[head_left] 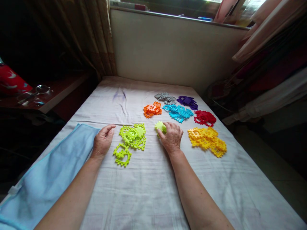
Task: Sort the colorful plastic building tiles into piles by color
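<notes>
My right hand (172, 135) is closed round the edge of a lime-green toothed building piece (160, 126), just above or on the cloth. Its fingertips are partly hidden behind the hand. To the left lies a loose pile of lime-green toothed building pieces (132, 135), some solid and some with cut-out middles. My left hand (103, 140) is beside this pile, on its left, touching none of it. Nothing shows in the left hand, which is loosely open, its fingers pointing inward.
Piles of orange (152, 109), grey (165, 97), purple (187, 102), blue (177, 111), red (205, 118) and yellow pieces (206, 140) lie behind and right of my right hand. A light-blue cloth (59, 169) covers the table's left side. Glasses (43, 89) rest on a side cabinet.
</notes>
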`<act>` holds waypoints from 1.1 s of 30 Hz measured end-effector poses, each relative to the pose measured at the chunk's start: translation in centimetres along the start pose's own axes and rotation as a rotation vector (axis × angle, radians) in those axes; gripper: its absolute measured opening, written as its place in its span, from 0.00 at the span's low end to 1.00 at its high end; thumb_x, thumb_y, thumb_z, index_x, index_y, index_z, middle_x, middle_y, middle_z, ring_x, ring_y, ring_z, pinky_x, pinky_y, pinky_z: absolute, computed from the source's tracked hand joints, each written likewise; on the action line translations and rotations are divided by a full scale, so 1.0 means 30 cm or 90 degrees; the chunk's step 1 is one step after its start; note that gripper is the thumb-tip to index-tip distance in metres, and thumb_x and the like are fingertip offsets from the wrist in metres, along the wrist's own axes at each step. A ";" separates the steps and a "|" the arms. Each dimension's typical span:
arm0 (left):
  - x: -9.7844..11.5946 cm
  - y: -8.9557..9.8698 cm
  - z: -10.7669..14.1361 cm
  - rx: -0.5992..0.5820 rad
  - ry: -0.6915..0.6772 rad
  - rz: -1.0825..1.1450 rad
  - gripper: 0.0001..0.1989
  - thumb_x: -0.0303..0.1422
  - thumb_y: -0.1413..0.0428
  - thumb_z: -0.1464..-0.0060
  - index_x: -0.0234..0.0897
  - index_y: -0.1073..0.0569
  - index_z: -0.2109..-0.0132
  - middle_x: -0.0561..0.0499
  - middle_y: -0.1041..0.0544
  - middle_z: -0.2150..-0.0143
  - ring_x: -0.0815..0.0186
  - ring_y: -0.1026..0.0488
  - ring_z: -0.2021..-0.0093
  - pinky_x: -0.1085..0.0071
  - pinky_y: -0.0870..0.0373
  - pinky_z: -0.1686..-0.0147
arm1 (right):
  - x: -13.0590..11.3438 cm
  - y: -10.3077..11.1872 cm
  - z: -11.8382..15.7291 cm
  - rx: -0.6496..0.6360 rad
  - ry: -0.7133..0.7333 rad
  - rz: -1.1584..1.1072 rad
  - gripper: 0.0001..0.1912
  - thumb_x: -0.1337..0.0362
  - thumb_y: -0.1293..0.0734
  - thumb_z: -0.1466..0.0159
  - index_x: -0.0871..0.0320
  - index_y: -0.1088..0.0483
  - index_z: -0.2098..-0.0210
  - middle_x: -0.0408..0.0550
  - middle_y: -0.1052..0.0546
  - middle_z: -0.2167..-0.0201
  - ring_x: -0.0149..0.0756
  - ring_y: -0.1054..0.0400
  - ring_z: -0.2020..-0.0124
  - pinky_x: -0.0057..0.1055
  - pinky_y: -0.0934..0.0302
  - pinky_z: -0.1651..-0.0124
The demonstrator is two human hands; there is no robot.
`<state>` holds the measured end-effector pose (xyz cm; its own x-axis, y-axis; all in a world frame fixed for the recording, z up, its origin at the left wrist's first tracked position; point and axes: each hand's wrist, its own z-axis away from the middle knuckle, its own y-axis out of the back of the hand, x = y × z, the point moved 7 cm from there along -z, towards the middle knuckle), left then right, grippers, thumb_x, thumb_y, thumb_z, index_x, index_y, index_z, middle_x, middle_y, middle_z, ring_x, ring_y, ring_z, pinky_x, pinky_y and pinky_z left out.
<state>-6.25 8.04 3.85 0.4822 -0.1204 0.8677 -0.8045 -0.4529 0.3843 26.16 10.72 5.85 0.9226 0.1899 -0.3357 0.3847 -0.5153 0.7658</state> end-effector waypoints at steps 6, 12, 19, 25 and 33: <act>0.002 -0.003 -0.001 -0.004 -0.007 -0.002 0.19 0.45 0.48 0.46 0.38 0.22 0.55 0.46 0.19 0.52 0.58 0.23 0.49 0.60 0.29 0.45 | -0.096 0.018 0.037 -0.031 0.071 -0.087 0.15 0.57 0.33 0.36 0.54 0.26 0.51 0.54 0.25 0.48 0.50 0.38 0.43 0.46 0.48 0.41; 0.001 -0.003 -0.002 0.004 -0.015 0.004 0.21 0.46 0.49 0.46 0.36 0.22 0.56 0.44 0.19 0.52 0.57 0.23 0.50 0.59 0.29 0.45 | -0.347 -0.002 0.178 -0.198 0.322 -0.229 0.26 0.46 0.28 0.41 0.53 0.27 0.49 0.54 0.27 0.44 0.48 0.40 0.39 0.44 0.48 0.38; -0.006 -0.007 -0.002 0.002 -0.021 0.016 0.21 0.46 0.49 0.46 0.36 0.23 0.56 0.44 0.19 0.53 0.58 0.23 0.51 0.60 0.28 0.47 | -0.431 -0.030 0.241 -0.243 0.366 -0.215 0.35 0.41 0.26 0.46 0.56 0.29 0.47 0.57 0.29 0.40 0.51 0.42 0.38 0.46 0.48 0.38; -0.018 -0.011 -0.001 0.001 -0.018 0.018 0.20 0.46 0.49 0.45 0.36 0.23 0.55 0.45 0.19 0.53 0.59 0.23 0.52 0.62 0.27 0.48 | -0.390 -0.035 0.205 -0.194 0.296 -0.161 0.12 0.56 0.32 0.35 0.54 0.25 0.56 0.52 0.26 0.44 0.47 0.39 0.40 0.43 0.47 0.41; -0.017 -0.010 -0.005 0.004 -0.025 0.013 0.20 0.46 0.48 0.46 0.36 0.22 0.56 0.45 0.19 0.53 0.58 0.23 0.51 0.60 0.28 0.46 | -0.425 -0.036 0.230 -0.253 0.373 -0.172 0.14 0.51 0.32 0.36 0.49 0.23 0.54 0.51 0.30 0.39 0.49 0.42 0.37 0.46 0.49 0.39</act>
<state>-6.30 8.37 3.32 0.4785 -0.1646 0.8625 -0.8126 -0.4552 0.3639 13.80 3.08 5.52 0.6159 0.7370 -0.2784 0.4786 -0.0693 0.8753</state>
